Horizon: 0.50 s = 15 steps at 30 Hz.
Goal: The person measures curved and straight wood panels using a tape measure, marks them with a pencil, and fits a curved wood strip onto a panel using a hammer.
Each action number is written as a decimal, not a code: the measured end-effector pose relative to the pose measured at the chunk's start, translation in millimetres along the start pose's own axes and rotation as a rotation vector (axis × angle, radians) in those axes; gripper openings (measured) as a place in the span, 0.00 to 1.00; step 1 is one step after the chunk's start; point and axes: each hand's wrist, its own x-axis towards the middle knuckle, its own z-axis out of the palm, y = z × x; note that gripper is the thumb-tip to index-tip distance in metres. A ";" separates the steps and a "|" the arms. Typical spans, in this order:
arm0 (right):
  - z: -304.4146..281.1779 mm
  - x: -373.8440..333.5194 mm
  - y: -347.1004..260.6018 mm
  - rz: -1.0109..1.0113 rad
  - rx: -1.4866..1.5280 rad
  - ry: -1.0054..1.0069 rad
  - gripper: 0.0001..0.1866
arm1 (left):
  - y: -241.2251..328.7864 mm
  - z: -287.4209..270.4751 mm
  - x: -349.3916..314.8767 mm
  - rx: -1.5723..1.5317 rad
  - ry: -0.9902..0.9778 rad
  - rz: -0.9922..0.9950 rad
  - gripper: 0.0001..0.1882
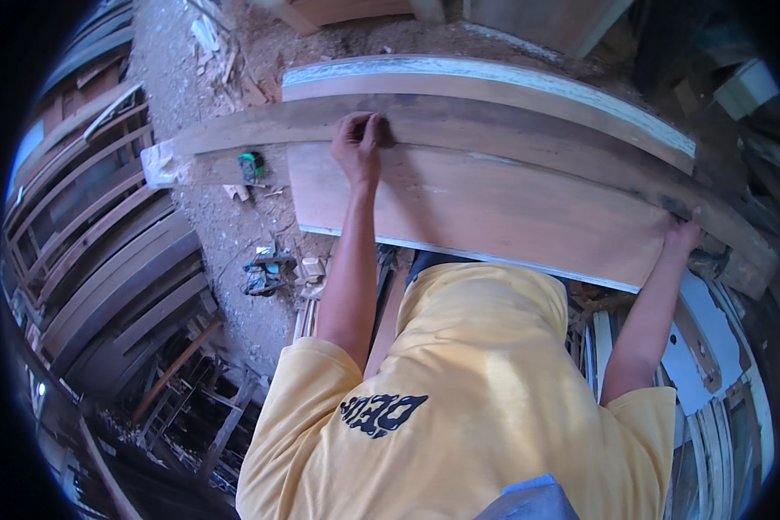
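Observation:
A long wooden plank (485, 121) lies across a wide, pale brown board (477, 199) with white edges, in front of my body. My left hand (358, 149) rests over the plank's left part, its fingers pinched together; whatever sits between the fingertips is too small to make out. Toward the right end, my right hand (684, 234) grips the near edge of the plank, its thumb side up and the other fingers mostly hidden. A dark object beside that hand cannot be made out. A green and black tape measure (251, 166) sits near the plank's left end.
Stacked timber and frames (104, 269) fill the left side. Wood scraps and a dark, teal-marked tool (264, 274) lie on the dirt floor (243, 316). White panel pieces (711, 334) and strips stand at the lower right. More boards (546, 22) stand at the far side.

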 end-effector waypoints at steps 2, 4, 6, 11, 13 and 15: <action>32.6 -15.6 9.6 -0.127 -0.205 0.140 0.27 | 2.5 -6.2 -3.5 -0.111 0.021 -0.109 0.05; 21.2 -3.0 11.4 -0.058 -0.155 0.078 0.26 | 9.4 -5.6 -2.1 -0.229 0.096 -0.175 0.05; -41.1 38.7 -17.0 0.069 0.018 -0.009 0.26 | 10.8 -0.7 4.1 -0.189 0.170 -0.227 0.06; 2.2 10.2 -14.2 0.063 -0.076 0.080 0.26 | -19.5 -55.9 19.2 -0.122 0.368 -0.227 0.07; 0.0 9.5 -13.5 0.100 -0.068 0.083 0.26 | -26.2 -64.5 22.9 -0.145 0.372 -0.223 0.08; -6.6 13.1 -15.0 0.056 -0.071 0.071 0.25 | -28.4 -66.3 25.9 -0.113 0.254 -0.234 0.07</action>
